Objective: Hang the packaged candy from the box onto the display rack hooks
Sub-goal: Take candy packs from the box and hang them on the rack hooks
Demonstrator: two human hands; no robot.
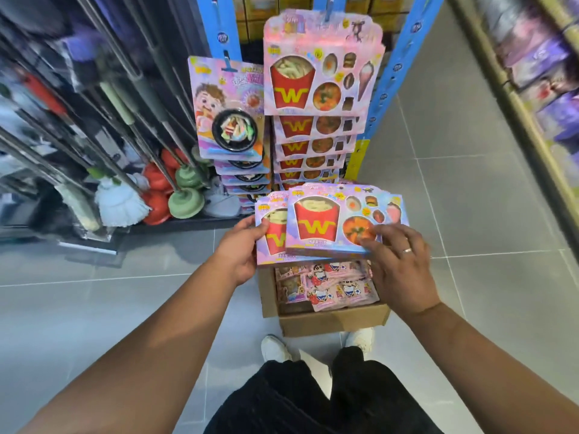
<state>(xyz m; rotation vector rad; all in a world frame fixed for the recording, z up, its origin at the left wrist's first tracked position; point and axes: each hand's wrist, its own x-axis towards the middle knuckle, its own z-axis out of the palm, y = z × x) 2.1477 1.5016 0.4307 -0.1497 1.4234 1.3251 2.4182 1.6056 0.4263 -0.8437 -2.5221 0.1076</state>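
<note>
While the left hand (239, 249) and right hand (399, 261) hold two candy packs (316, 227) just above the box (332, 322), the person seems about to hang one, whose hole must meet a hook (328, 12).

A single view, taken from the person's head with a wide-angle lens, faces forward and steeply down. Legs (313, 402) and shoes (274, 349) sit at the bottom edge on the floor (470, 214). The left hand (238, 255) and right hand (404, 264) hold packs (316, 223) mid-frame, close to the lens. The box (332, 321) lies just below them, and the rack (404, 57) runs up to the top edge. Straight lines bow outward near the sides.
</note>
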